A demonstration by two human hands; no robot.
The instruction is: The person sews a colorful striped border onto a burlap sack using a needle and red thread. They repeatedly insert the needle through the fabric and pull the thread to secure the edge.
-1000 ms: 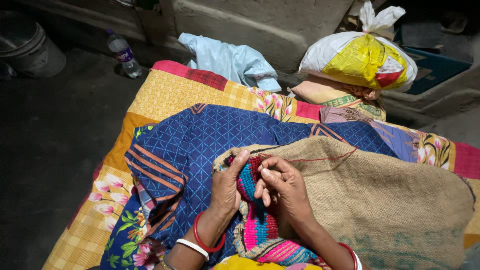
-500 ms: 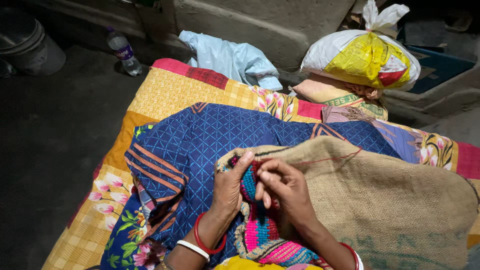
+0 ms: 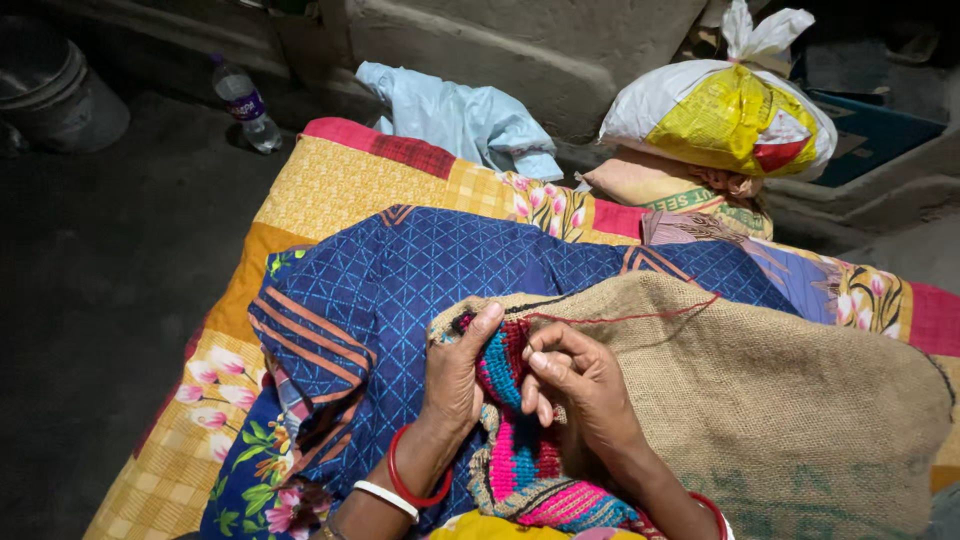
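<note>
A brown jute sack [image 3: 760, 400] lies over my lap, its near edge covered with bright wool stitching [image 3: 515, 450] in pink, blue and red stripes. My left hand [image 3: 455, 385] grips the sack's stitched edge, thumb on top. My right hand [image 3: 585, 385] pinches something small at that edge, likely a needle, which I cannot make out. A thin red thread [image 3: 630, 317] runs from my right fingers across the sack toward the right. Both wrists wear red and white bangles.
Under the sack lie a blue quilted cloth [image 3: 420, 280] and a yellow floral patchwork quilt [image 3: 340, 190]. Behind are a light blue garment [image 3: 465, 120], a tied white-and-yellow bag [image 3: 725, 115], a plastic bottle [image 3: 245, 100] and a grey bucket [image 3: 55, 95] on the dark floor.
My right hand has shifted slightly down and right, drawing the red thread tighter across the sack. My left hand keeps its hold.
</note>
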